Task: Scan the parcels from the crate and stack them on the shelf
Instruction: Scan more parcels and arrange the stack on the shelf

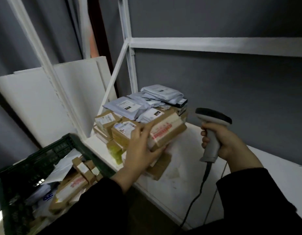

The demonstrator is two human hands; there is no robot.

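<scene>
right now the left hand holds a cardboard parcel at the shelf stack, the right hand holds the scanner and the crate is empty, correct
Not quite. The head view shows the crate is not empty: cardboard boxes and white bags lie in it. The rest stands: the left hand grips the cardboard parcel at the shelf stack, the right hand grips the barcode scanner.

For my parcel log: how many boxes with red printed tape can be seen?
2. One box is gripped by the left hand at the shelf; a second box lies in the crate. More may be hidden underneath.
</scene>
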